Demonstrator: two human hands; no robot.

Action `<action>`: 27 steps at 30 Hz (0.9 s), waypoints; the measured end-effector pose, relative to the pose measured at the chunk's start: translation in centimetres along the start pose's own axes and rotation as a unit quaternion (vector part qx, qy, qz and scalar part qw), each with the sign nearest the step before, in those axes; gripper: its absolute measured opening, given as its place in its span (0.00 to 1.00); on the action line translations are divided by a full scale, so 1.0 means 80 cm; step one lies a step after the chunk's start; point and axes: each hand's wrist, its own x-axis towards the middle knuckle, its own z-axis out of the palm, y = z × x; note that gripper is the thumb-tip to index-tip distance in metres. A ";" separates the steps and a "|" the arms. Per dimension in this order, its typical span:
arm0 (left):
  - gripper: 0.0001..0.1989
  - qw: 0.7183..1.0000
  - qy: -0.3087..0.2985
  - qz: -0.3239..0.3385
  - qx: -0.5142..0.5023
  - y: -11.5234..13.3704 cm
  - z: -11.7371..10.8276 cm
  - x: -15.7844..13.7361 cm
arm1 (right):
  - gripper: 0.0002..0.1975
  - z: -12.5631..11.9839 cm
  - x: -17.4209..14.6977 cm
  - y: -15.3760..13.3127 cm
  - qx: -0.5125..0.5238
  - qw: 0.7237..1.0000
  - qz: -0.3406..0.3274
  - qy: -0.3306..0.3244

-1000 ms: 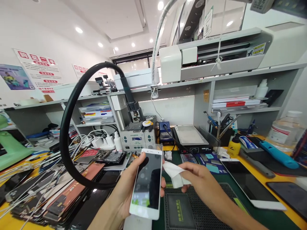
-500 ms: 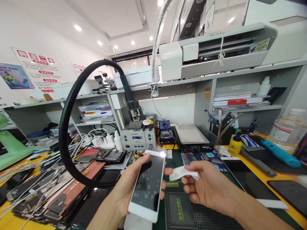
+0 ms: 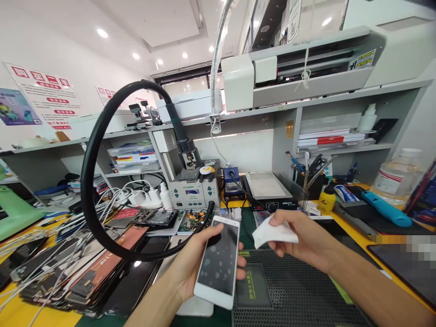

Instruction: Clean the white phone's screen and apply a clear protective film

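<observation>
A white smartphone (image 3: 218, 265) rests in my left hand (image 3: 190, 261), its dark screen facing up and dotted with pale round spots. My left thumb lies along the upper left edge, and the fingertips curl round the right side. To the right, my right hand (image 3: 299, 236) pinches a folded white wipe (image 3: 272, 232) between thumb and fingers. The wipe hangs apart from the phone, above a black perforated mat (image 3: 289, 286). Beneath the phone, a pale flat object (image 3: 195, 307) lies partly hidden on the green work surface.
A thick black hose (image 3: 89, 204) loops left of my arm from the hot-air station (image 3: 192, 194). Stacked phone parts (image 3: 105, 259) crowd the left. Behind the mat stands a flat heating plate (image 3: 265, 187). A yellow bottle (image 3: 326, 200) and a large clear bottle (image 3: 395, 177) stand at right.
My right hand has lifted slightly up and right with the wipe, which now shows more spread out. The phone has shifted a little right in view. The camera view has also shifted slightly.
</observation>
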 end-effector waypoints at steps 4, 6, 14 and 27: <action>0.22 0.999 0.036 -0.037 -0.004 -0.014 0.007 0.011 | 0.07 -0.004 -0.001 -0.010 0.022 0.999 -0.039 0.006; 0.18 0.998 0.047 -0.035 -0.003 -0.021 0.013 0.018 | 0.07 -0.006 -0.003 -0.014 0.026 0.998 -0.049 -0.003; 0.11 0.985 0.138 0.067 -0.073 -0.050 0.061 0.031 | 0.08 -0.018 -0.005 -0.022 0.048 0.996 -0.067 -0.038; 0.15 0.939 0.239 0.137 -0.205 -0.093 0.085 0.021 | 0.07 -0.019 -0.010 -0.021 0.061 0.993 -0.084 -0.055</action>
